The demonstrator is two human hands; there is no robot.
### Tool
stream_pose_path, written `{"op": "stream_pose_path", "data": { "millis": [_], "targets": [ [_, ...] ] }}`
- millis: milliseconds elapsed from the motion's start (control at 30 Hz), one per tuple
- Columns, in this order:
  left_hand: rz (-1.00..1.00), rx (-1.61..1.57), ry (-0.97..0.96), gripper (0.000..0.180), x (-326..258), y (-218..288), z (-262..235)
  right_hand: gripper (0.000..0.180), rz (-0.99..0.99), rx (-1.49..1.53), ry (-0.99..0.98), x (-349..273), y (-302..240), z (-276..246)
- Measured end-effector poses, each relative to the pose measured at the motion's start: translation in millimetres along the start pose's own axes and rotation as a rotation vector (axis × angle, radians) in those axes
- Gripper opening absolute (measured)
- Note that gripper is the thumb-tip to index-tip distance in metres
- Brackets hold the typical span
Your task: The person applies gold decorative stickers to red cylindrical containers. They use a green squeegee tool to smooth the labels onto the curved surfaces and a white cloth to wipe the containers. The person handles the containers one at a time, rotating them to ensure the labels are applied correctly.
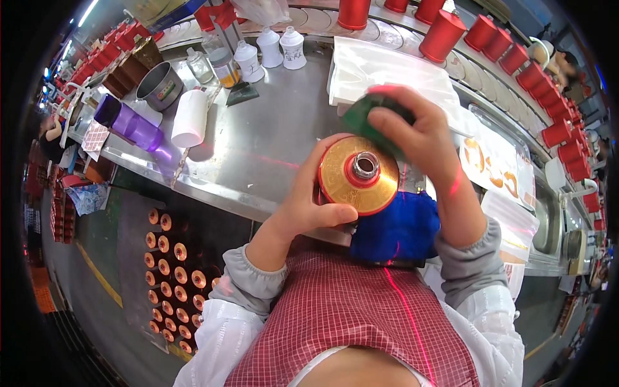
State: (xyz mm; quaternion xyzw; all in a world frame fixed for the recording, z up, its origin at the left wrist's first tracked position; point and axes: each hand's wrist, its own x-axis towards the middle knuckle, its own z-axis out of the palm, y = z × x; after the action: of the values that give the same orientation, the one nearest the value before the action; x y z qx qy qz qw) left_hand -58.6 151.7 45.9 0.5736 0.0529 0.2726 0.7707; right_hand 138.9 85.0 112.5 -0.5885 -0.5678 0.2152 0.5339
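Probable wiping step: 1 gold-shouldered bottle (348,184) is clasped by the left hand (308,201), 1 green cloth (360,119) by the right hand (416,126); next, steady support is presumably required.

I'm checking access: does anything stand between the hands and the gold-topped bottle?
Yes: the green pad in the right hand lies between that hand and the bottle. Nothing visible separates the left hand from the bottle, which it grips.
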Motion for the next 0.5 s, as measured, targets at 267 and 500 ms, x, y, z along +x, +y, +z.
{"op": "stream_pose_path", "data": {
  "millis": [267,500],
  "targets": [
    [-0.03,0.032,-0.085,0.099,6.1,9.8,-2.8,0.03,0.047,-0.049,0.067,-3.1,-4.3,-8.0],
    [0.142,0.347,0.237,0.098,-9.4,-3.2,28.9,0.032,-0.003,-0.141,0.031,-5.5,-7.4,-4.4]
  ]
}}
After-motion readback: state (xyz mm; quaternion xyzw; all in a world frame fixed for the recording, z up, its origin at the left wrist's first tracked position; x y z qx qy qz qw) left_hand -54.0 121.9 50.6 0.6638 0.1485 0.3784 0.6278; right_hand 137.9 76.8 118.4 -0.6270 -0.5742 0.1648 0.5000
